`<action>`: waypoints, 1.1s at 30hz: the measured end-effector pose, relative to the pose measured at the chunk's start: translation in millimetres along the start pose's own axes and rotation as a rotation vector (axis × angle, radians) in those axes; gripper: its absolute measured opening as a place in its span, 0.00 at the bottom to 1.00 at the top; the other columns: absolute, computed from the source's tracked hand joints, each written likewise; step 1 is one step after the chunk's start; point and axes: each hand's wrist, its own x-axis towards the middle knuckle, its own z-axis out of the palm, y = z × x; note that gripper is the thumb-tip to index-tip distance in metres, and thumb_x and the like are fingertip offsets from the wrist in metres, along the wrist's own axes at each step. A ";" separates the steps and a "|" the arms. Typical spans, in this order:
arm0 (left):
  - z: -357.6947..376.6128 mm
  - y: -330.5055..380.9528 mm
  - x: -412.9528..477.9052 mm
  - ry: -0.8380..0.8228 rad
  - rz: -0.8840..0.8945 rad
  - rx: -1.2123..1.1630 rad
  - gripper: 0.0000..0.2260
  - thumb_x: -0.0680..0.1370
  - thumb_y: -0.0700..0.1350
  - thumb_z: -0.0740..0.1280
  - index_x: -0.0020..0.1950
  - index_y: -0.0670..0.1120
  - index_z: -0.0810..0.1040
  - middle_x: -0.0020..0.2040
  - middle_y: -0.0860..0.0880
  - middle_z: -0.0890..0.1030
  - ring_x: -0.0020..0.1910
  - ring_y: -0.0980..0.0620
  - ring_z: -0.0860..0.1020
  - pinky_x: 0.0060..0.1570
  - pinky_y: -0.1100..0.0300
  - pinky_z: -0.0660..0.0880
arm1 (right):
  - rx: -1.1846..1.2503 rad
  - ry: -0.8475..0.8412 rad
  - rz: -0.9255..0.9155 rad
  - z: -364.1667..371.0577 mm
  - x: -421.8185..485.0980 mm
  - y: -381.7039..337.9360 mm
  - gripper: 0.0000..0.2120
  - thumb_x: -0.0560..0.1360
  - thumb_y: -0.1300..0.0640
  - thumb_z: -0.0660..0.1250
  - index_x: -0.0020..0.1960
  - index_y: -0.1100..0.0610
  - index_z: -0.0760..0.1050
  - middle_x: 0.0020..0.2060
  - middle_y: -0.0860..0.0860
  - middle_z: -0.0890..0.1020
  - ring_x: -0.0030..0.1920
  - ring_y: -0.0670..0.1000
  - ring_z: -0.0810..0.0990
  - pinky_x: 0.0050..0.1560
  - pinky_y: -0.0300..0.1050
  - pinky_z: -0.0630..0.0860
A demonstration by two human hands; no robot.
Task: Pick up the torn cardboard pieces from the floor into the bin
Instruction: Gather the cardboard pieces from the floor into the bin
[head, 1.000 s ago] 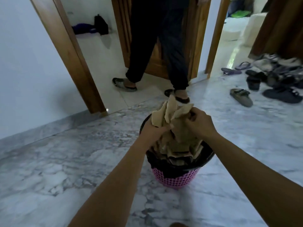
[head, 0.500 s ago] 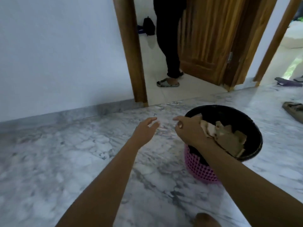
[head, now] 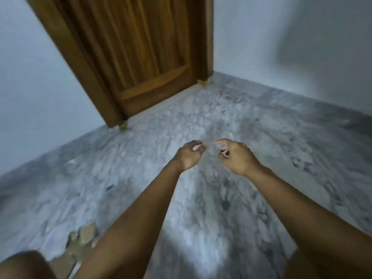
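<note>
Both arms reach forward over the grey marble floor (head: 231, 198). My left hand (head: 188, 155) is empty, its fingers loosely curled and apart. My right hand (head: 234, 155) is beside it, also empty, with curled fingers slightly apart. Several torn cardboard pieces (head: 84, 236) lie on the floor at the lower left, partly hidden behind my left forearm and my knee (head: 24, 264). The bin is out of view. The picture is blurred by motion.
A closed wooden door (head: 141, 57) stands ahead at the left, set in pale walls (head: 291, 47) that meet in a corner to its right. Marble floor stretches between the door and my hands.
The view has swung left, away from the bin and the open doorway, to a closed door and a corner. Both hands let go of the cardboard into the bin and are now empty.
</note>
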 end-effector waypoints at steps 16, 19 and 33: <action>-252.1 -392.1 -148.4 0.139 -0.519 -0.164 0.24 0.76 0.64 0.65 0.67 0.54 0.75 0.68 0.52 0.74 0.59 0.51 0.76 0.59 0.59 0.75 | -0.148 -0.624 -0.295 364.5 11.3 -262.1 0.24 0.77 0.48 0.70 0.71 0.46 0.70 0.59 0.50 0.80 0.53 0.50 0.79 0.58 0.47 0.77; -284.7 -437.5 -178.0 0.184 -0.565 -0.155 0.22 0.78 0.60 0.66 0.68 0.51 0.74 0.66 0.48 0.76 0.55 0.50 0.78 0.48 0.61 0.72 | -0.203 -0.695 -0.340 405.9 5.3 -301.3 0.24 0.77 0.49 0.70 0.72 0.47 0.69 0.60 0.51 0.79 0.54 0.51 0.79 0.57 0.48 0.77; -318.4 -669.5 -266.3 0.501 -0.756 0.251 0.24 0.75 0.43 0.65 0.72 0.49 0.70 0.72 0.43 0.68 0.67 0.38 0.71 0.66 0.47 0.71 | -0.375 -0.709 -0.470 583.8 19.1 -352.4 0.22 0.76 0.47 0.69 0.69 0.49 0.71 0.63 0.53 0.77 0.62 0.53 0.76 0.59 0.49 0.75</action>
